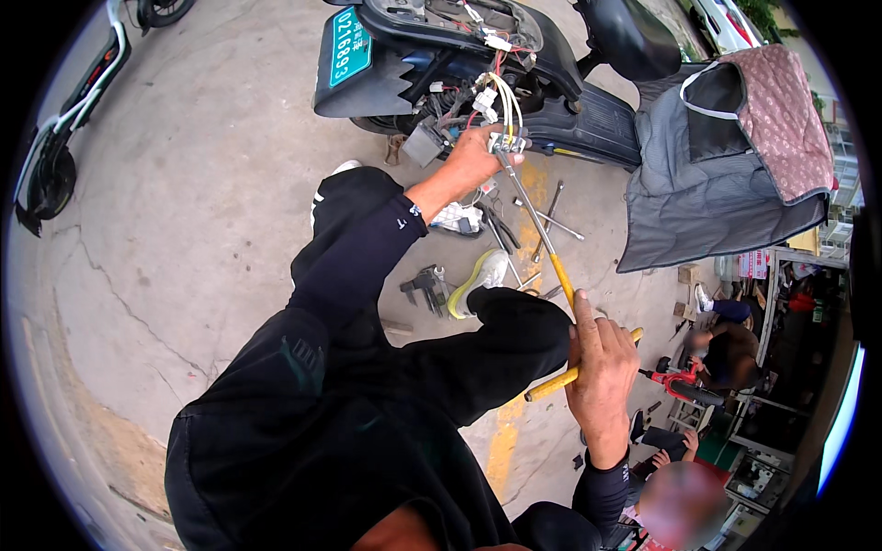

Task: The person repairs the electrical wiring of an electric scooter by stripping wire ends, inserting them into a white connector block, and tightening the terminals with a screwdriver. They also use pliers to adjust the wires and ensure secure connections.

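Note:
My right hand (602, 372) is closed round the yellow crossbar of a long T-handle socket wrench (540, 225). One finger lies stretched along its shaft. The steel end of the wrench meets a small pale terminal block (507, 143), which my left hand (469, 165) pinches between thumb and fingers. Pale yellow and white wires (503, 96) run up from the block into the rear of an electric scooter (560, 115), whose seat area lies bare with loose wiring. What exactly the socket sits on is too small to make out.
Pliers (498, 225), a cross wrench (551, 220) and an adjustable clamp-like tool (424, 286) lie on the concrete by my shoes. A quilted cover (726, 174) hangs over the scooter's front. Another scooter (78, 110) stands far left. Other people (735, 354) sit at the right beside a shopfront.

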{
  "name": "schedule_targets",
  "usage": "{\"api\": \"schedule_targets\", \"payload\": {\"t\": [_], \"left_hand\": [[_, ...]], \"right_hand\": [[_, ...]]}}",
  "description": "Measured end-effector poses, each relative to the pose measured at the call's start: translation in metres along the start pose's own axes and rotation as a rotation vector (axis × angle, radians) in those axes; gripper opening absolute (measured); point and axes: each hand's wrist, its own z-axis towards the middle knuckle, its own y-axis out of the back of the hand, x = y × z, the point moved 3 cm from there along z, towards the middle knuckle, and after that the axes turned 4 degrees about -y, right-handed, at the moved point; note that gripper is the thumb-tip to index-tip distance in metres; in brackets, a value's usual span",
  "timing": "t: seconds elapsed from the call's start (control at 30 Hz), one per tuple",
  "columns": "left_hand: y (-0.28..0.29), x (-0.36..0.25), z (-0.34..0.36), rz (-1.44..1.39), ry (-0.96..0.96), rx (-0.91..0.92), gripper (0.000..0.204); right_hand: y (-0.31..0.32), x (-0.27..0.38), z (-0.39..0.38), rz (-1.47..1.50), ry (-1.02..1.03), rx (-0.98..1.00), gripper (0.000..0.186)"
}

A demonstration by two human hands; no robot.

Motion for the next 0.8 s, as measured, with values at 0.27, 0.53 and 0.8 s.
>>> {"api": "schedule_targets", "payload": {"t": [0.27, 0.53, 0.8], "left_hand": [[-0.002, -0.003, -0.001, -0.011, 0.007, 0.023, 0.041], [-0.003, -0.010, -0.005, -0.076, 0.048, 0.020, 0.039], [-0.003, -0.003, -0.001, 0.068, -0.027, -0.023, 0.033]], "right_hand": [[0.016, -0.003, 0.025, -0.192, 0.143, 0.072, 0.058], [0.022, 0.007, 0.032, -0.708, 0.446, 0.073, 0.057], [0.037, -0.014, 0.060, -0.272, 0.235, 0.029, 0.051]]}}
